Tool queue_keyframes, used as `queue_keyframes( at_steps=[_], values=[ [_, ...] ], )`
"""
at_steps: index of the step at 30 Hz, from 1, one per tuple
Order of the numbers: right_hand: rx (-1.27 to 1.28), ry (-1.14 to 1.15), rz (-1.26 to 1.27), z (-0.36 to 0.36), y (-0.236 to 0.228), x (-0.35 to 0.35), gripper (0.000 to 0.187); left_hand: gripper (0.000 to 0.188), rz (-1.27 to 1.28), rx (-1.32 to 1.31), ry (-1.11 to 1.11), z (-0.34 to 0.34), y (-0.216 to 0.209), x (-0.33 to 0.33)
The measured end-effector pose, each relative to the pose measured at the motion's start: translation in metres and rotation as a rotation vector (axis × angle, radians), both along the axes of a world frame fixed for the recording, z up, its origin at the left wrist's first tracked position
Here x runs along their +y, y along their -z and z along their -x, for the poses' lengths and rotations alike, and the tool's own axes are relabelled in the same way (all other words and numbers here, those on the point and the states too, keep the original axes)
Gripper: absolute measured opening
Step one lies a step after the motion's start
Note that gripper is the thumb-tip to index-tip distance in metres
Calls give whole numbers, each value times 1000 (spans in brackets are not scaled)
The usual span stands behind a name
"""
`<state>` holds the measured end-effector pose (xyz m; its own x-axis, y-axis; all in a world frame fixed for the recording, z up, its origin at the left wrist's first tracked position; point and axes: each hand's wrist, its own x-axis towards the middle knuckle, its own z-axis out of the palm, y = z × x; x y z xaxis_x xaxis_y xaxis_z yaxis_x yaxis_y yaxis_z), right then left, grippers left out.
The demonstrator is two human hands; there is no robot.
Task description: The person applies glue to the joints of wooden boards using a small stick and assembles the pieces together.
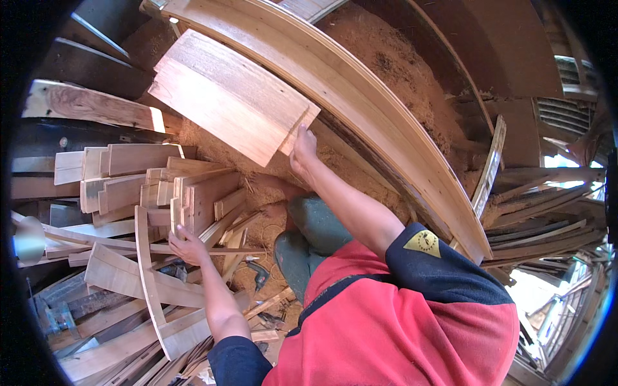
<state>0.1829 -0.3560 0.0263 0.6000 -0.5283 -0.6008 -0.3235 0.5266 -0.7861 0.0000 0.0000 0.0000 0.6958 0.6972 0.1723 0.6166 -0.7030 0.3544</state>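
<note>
At the far left of the frame, toward the top, I saw a long pale plank with a dark-grained patch (90, 103). Below it, a cluster of short, pale rectangular wooden boards (138, 159) stood packed side by side. A slim, gently curved pale wooden strip (147, 276) slanted down through the lower left.

Just right of that strip, the left hand (185, 246) had its fingers at the lower end of a narrow, pale upright board (175, 213) in the left-centre; I couldn't tell whether they gripped it or only touched it. Near the bottom centre, a dark, drill-shaped power tool (261, 276) lay on the sawdust-strewn ground.

Two broad, pale brown rectangular wooden boards (222, 96), overlapping, slanted across the upper centre. The right hand (304, 151) was grasping them at their lower right corner, thumb on top. Just beyond ran a long, bowed, light brown wooden piece with raised edges (380, 96), curving from the top toward the right. At the far right, long weathered brown timbers (541, 241) lay heaped.
</note>
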Motion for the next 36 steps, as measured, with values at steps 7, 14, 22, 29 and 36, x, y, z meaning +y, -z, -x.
queue_keyframes(
  at_steps=[7, 14, 22, 29, 36],
  values=[
    [-135, -133, -163, 17, -19, -18, 40, 49, 34, 18, -30, -8, -5, -14],
    [36, -1173, 502, 123, -12, -16, 31, 56, 171, 158, -156, -10, -25, -5],
    [-314, -1832, 643, 51, -74, 150, 18, 49, 119, 130, -170, -9, -25, 10],
    [-506, -1697, 916, -97, 35, 326, 17, 43, 106, 101, -234, -6, -12, -6],
    [-685, -2286, 966, -115, 164, 420, 26, 45, 176, 146, -233, -16, -19, 10]
  ],
)
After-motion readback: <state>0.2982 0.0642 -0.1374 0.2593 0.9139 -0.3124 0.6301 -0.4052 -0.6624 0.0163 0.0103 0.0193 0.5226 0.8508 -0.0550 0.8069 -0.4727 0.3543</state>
